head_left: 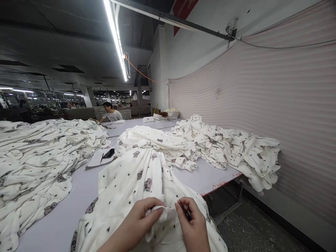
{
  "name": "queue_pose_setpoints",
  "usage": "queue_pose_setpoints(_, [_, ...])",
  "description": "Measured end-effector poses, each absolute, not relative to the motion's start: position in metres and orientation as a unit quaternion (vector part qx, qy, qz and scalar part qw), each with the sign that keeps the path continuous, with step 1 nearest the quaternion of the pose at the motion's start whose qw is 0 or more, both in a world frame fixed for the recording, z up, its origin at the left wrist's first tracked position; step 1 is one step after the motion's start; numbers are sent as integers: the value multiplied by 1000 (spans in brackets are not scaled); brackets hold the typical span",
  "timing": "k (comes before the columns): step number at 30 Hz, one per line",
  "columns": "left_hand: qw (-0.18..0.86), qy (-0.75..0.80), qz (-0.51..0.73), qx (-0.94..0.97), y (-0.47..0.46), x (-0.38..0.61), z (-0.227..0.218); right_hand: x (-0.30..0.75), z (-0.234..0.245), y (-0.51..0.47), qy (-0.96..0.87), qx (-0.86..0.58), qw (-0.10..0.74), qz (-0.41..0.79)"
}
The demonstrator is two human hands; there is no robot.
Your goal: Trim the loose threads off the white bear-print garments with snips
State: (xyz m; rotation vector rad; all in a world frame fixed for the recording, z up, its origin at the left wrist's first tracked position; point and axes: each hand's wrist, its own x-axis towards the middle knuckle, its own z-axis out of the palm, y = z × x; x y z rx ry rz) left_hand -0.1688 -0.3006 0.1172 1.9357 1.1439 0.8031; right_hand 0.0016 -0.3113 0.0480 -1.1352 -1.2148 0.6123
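Observation:
A white garment [123,196] of soft fabric, printed with grey animal faces and small dark dots, spreads across the near edge of the table and down towards me. My left hand [141,218] pinches a folded edge of it between thumb and fingers. Close beside it on the right, my right hand [193,220] is closed around small dark thread snips [186,211]. Their thin tip points up and left, near the pinched edge; the rest is partly hidden by my fingers. Whether the tip touches the cloth, I cannot tell.
Heaps of matching fabric lie at left [39,154] and right [231,147]. A phone [109,153] rests on a notepad [94,161] with a red pen. Folded stacks [172,113] stand at the table's far end. A person [112,113] leans over the table's far left side.

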Motion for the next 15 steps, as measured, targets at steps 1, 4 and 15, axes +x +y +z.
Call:
queue_pose_setpoints(1, [381,458,313,740,-300,-168,121,2,51,-311,-535,-490,633,270])
queue_pose_setpoints(4, [395,473,338,711,-300,-164,122,0,50,-313,-580,-455,635,233])
queue_pose_setpoints(15, [394,461,356,711,-303,-156,114,-11,63,-306,-579,-439,614,310])
